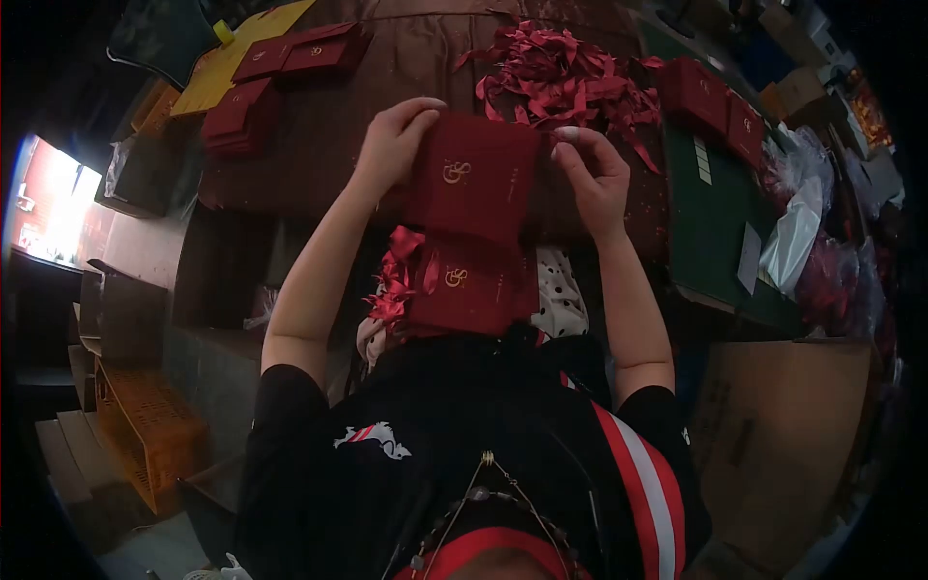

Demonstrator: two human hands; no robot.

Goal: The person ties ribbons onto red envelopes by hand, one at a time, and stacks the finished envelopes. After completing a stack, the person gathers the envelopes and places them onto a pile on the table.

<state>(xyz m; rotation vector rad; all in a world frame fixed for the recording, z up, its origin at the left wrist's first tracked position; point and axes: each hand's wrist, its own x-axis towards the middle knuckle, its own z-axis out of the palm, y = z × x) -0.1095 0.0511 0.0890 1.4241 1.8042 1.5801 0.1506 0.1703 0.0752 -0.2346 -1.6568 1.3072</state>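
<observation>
A dark red flat pouch (474,179) with a gold logo is held up over the table's near edge. My left hand (396,145) grips its upper left corner between thumb and fingers. At the upper right corner, my right hand (594,174) is closed in a pinch; what lies between those fingertips is too small to make out. Below, on my lap, rests a stack of similar red pouches (464,285), the top one showing the same logo. Bright red ribbons (394,275) lie along the left side of that stack.
A heap of red ribbons (570,77) covers the far part of the brown tabletop (300,145). More red pouches are piled at the left (237,116) and right (696,92). An orange crate (150,430) stands low at left, a cardboard box (783,435) at right.
</observation>
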